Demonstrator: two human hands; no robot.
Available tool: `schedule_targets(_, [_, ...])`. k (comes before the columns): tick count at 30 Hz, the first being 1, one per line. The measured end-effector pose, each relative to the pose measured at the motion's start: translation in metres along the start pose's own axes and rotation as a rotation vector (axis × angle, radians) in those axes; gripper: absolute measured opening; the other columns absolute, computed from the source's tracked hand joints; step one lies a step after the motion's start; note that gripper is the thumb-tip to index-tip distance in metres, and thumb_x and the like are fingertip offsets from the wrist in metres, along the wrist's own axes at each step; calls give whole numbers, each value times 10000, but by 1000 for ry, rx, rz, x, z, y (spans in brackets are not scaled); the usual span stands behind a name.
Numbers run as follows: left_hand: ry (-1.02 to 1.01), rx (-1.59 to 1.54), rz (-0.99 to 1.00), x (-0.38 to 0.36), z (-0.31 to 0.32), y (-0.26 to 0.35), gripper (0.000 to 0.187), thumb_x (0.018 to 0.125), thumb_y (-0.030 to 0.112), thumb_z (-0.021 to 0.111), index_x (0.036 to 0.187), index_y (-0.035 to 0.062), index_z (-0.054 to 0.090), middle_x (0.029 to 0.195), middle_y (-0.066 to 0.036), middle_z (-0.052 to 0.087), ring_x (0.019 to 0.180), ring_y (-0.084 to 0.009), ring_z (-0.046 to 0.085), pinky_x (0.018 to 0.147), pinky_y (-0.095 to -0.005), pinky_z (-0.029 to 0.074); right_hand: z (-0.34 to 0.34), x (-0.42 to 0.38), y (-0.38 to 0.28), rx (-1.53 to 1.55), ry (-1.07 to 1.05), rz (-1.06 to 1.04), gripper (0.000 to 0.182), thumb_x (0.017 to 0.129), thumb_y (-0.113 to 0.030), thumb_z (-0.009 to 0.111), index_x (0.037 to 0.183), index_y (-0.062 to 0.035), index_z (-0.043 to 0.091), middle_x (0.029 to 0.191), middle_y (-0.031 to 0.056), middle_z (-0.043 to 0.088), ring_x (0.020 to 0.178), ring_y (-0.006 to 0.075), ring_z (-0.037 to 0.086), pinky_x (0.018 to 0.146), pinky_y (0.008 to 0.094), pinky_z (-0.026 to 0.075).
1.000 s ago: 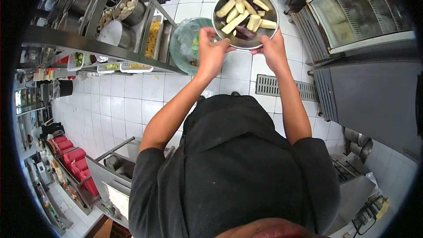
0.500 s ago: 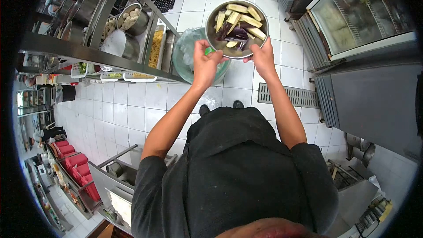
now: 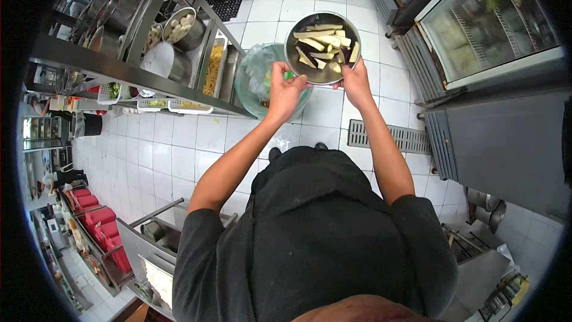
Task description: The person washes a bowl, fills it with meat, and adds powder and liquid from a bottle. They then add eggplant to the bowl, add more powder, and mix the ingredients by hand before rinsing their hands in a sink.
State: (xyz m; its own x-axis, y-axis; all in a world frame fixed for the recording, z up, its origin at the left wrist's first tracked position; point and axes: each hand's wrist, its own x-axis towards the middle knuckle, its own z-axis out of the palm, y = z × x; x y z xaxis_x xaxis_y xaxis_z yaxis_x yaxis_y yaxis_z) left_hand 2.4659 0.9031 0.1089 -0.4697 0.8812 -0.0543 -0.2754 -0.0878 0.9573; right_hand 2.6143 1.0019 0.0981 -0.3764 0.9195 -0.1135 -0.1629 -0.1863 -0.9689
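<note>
A round metal bowl (image 3: 293, 62) is held out in front of me between both hands. Inside lie cut eggplant pieces (image 3: 325, 40), pale flesh with dark purple skin. My left hand (image 3: 286, 92) grips the near left rim, thumb on top. On the near right rim my right hand (image 3: 356, 86) is closed, its fingers mostly hidden under the bowl. Below and to the left of the bowl stands a bin lined with a clear greenish bag (image 3: 250, 83), with some scraps visible in it.
At left a metal shelf (image 3: 196, 92) carries pots, a pot of pale round pieces (image 3: 182, 27) and a tray of yellow strips (image 3: 213, 70). A glass-door fridge (image 3: 488, 24) stands at right. A drain grate (image 3: 390, 137) crosses the tiled floor. Other people are at far left.
The bowl has come slightly down and toward me. The eggplant pieces inside have shifted, showing more pale flesh and less purple skin. Both hands keep their hold.
</note>
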Motion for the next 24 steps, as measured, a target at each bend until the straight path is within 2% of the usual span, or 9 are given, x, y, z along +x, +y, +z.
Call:
schedule_targets(4, [56,-68,-413,10,-6,-16,317,774,-104,552,985,-10,335,990,-189,539,809,-266,646,677,-359,605,-9,6,15,-155,-44,441,281,824,-1,410,1079,53,515,819,156,629,573,183,622,440,266,508])
schedule_targets(7, [75,-42,-350,10,-4,-9,315,776,-108,546,991,-7,339,1030,-180,517,840,-260,639,685,-355,604,-4,1,-3,-161,-49,356,321,819,1,412,1130,54,468,862,168,629,574,193,623,437,267,506])
schedule_targets(8, [49,-23,-272,5,0,5,316,787,-104,536,1004,4,334,1032,-163,509,836,-244,635,693,-348,602,0,-3,-7,-111,12,198,379,812,11,415,1189,48,405,928,182,614,596,199,624,434,271,506])
schedule_targets(12, [-44,-48,28,1,1,-3,314,792,-96,545,1015,-6,342,1015,-152,490,909,-257,613,752,-352,599,0,-3,-4,36,-3,-75,369,816,-5,462,1184,-3,437,933,124,615,645,189,621,480,278,514])
schedule_targets(15, [44,9,-236,14,-8,-29,330,757,-113,545,985,-13,329,964,-150,485,804,-245,619,700,-349,606,-9,5,18,-121,5,276,367,809,1,460,1175,14,441,919,132,616,642,192,619,487,286,515])
schedule_targets(17, [52,-47,-388,16,-14,-31,337,743,-117,551,970,-13,325,972,-159,477,806,-257,618,677,-345,609,-16,16,23,-124,-88,482,358,810,13,439,1146,123,381,942,213,610,620,236,634,515,316,554])
schedule_targets(19, [35,-38,-428,25,-13,-23,334,744,-121,546,969,-10,326,978,-160,476,809,-260,617,673,-347,610,-15,14,20,-132,-83,438,401,798,20,437,1198,45,418,951,168,613,649,207,622,497,308,534])
schedule_targets(22, [0,3,-133,10,-5,-5,339,749,-123,549,958,16,322,973,-140,470,796,-232,616,664,-340,595,1,-6,-11,-85,-31,41,422,814,15,425,1234,16,380,999,168,593,652,207,617,480,304,531])
schedule_targets(24, [-32,13,23,9,-4,-13,333,768,-114,560,953,27,323,974,-120,464,783,-213,618,656,-332,585,-2,-4,-2,-57,-5,-14,421,817,14,420,1233,-3,362,1033,167,575,669,212,619,464,296,527])
